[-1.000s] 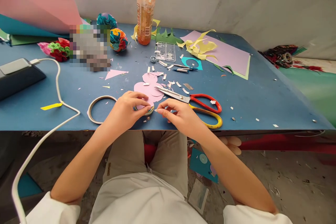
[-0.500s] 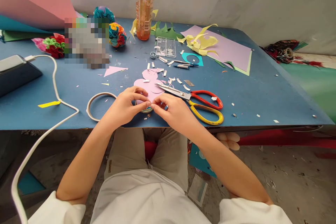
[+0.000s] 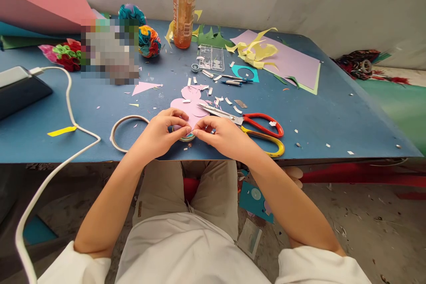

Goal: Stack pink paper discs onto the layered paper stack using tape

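Both the left hand and the right hand pinched a small round tape roll at the blue bench's near edge.

No legible text, brand, number or sign anywhere. Label on the orange drink bottle printed, but too small and blurred to read. Patch near the paper flower balls pixelated, nothing readable there. Scissors, tape ring and coloured paper sheets without visible markings.
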`<state>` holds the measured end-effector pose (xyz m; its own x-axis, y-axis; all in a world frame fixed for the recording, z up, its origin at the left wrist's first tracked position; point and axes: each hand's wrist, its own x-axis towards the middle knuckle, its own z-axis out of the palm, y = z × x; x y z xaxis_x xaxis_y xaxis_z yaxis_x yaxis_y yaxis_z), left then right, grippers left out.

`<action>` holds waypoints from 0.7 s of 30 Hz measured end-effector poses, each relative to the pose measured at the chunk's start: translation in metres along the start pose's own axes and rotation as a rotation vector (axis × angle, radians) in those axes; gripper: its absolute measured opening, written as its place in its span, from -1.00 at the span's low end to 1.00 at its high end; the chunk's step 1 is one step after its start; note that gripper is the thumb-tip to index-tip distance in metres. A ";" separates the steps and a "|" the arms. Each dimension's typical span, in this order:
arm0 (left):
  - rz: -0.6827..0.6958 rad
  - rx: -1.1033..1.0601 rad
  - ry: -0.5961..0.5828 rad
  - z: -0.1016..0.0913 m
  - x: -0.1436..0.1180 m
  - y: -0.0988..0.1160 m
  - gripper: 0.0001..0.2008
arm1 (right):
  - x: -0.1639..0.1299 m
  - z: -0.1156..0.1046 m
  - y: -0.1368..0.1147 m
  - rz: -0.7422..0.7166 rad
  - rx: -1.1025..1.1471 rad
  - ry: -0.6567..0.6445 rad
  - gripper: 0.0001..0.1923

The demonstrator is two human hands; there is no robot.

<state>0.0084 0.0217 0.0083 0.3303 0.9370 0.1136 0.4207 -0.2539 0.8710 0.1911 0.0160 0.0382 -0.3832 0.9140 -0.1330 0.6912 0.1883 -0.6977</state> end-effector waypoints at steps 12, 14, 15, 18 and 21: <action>0.019 0.029 0.016 0.001 -0.001 -0.001 -0.84 | 0.006 -0.017 -0.012 -0.301 -0.455 -0.124 -0.81; 0.019 0.035 0.014 0.001 -0.001 -0.001 -0.85 | 0.006 -0.017 -0.015 -0.306 -0.525 -0.121 -0.82; 0.020 0.038 0.013 0.001 -0.001 -0.001 -0.85 | 0.006 -0.016 -0.015 -0.309 -0.552 -0.112 -0.83; 0.027 0.046 0.016 0.001 -0.001 -0.001 -0.85 | 0.005 -0.012 -0.012 -0.327 -0.590 -0.071 -0.84; 0.023 0.042 0.016 0.001 -0.001 -0.001 -0.85 | 0.004 -0.008 -0.008 -0.343 -0.627 -0.033 -0.84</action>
<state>0.0088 0.0203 0.0066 0.3272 0.9343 0.1416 0.4486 -0.2854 0.8469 0.1888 0.0212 0.0489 -0.6533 0.7571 -0.0068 0.7468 0.6430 -0.1697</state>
